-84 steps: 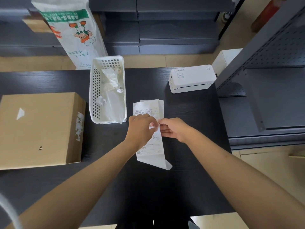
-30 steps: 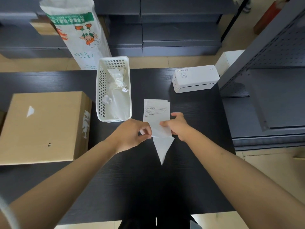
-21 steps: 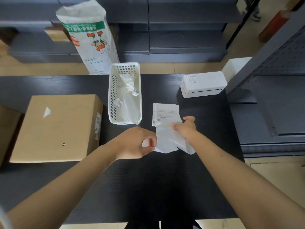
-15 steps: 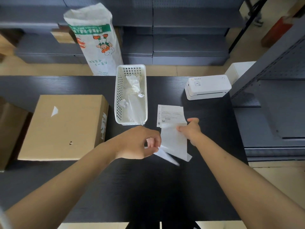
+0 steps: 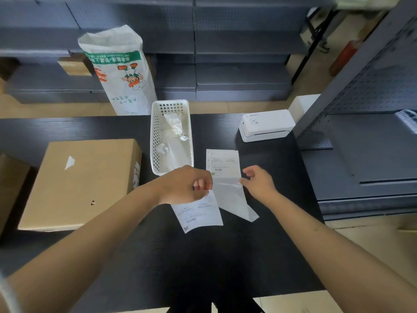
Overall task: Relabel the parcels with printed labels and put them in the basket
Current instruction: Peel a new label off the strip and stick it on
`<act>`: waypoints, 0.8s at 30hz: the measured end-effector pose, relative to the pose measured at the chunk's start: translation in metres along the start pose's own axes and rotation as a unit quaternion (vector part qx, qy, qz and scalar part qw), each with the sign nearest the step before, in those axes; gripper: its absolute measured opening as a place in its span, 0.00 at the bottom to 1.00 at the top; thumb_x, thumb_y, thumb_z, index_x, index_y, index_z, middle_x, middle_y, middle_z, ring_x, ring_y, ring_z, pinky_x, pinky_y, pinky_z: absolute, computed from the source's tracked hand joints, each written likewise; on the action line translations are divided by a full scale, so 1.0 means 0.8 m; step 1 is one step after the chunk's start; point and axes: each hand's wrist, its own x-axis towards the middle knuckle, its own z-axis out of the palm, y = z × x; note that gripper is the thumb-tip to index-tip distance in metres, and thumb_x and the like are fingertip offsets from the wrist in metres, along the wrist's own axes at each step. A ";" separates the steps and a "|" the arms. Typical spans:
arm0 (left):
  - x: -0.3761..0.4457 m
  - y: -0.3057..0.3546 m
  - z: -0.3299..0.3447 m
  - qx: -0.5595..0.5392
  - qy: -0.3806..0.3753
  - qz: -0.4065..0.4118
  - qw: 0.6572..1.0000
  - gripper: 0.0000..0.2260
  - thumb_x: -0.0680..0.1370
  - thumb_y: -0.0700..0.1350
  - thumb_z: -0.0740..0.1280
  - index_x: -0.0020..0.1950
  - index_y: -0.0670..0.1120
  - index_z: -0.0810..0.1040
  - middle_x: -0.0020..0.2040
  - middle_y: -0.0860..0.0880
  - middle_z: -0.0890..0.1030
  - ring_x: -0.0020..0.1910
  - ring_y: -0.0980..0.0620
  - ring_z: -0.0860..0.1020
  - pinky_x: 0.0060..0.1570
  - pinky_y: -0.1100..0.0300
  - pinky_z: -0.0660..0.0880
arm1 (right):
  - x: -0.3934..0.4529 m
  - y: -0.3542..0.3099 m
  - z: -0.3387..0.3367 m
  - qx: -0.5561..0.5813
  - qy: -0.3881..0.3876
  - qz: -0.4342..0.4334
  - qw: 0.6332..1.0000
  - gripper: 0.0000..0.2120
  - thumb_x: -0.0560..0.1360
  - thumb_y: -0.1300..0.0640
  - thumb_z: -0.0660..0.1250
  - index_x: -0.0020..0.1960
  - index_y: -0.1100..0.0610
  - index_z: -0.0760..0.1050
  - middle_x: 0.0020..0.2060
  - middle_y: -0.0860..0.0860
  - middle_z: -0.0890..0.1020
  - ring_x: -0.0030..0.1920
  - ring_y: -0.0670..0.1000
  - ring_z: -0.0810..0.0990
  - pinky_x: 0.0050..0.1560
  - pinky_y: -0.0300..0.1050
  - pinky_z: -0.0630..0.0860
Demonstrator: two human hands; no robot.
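A person at a dark table separates a printed label from its backing, with the white basket as the fixed mark at mid-table. Left of the basket lies a large cardboard box, a parcel apparently awaiting its label. The basket itself holds crumpled clear bags and scraps. Just in front of its near end, the left hand pinches the top edge of the peeled label, which hangs printed side up toward the person. Right of the basket, the backing sheet lies flat with another printed label at its far end; the right hand hovers at the sheet's right edge, fingers loosely spread and gripping nothing. Farther right of the basket sits the white label printer. To do the step well, the label should likely be held only by its edge, kept from folding onto itself, and carried flat toward the box.
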 end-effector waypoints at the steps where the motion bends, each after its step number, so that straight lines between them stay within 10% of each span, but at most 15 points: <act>1: 0.000 0.001 -0.002 0.008 0.005 -0.006 1.000 0.04 0.77 0.45 0.66 0.46 0.56 0.77 0.42 0.56 0.80 0.43 0.55 0.79 0.47 0.57 0.78 | -0.006 -0.004 -0.004 0.029 -0.012 -0.026 0.999 0.11 0.74 0.58 0.70 0.56 0.52 0.76 0.53 0.47 0.79 0.55 0.48 0.77 0.47 0.36 0.71; 8: -0.013 0.008 -0.017 0.025 0.062 -0.058 0.996 0.02 0.77 0.47 0.66 0.47 0.55 0.77 0.42 0.59 0.78 0.44 0.57 0.78 0.46 0.62 0.75 | -0.057 -0.055 -0.017 0.113 -0.226 -0.085 0.964 0.07 0.67 0.50 0.76 0.44 0.48 0.83 0.46 0.42 0.84 0.51 0.40 0.80 0.48 0.34 0.70; 24: -0.137 -0.098 -0.084 -0.025 0.206 -0.115 0.972 0.16 0.74 0.48 0.72 0.59 0.56 0.73 0.52 0.59 0.77 0.49 0.57 0.76 0.49 0.63 0.74 | -0.079 -0.190 0.097 0.122 -0.226 -0.156 0.954 0.01 0.73 0.54 0.72 0.43 0.50 0.82 0.37 0.43 0.84 0.39 0.41 0.83 0.38 0.29 0.75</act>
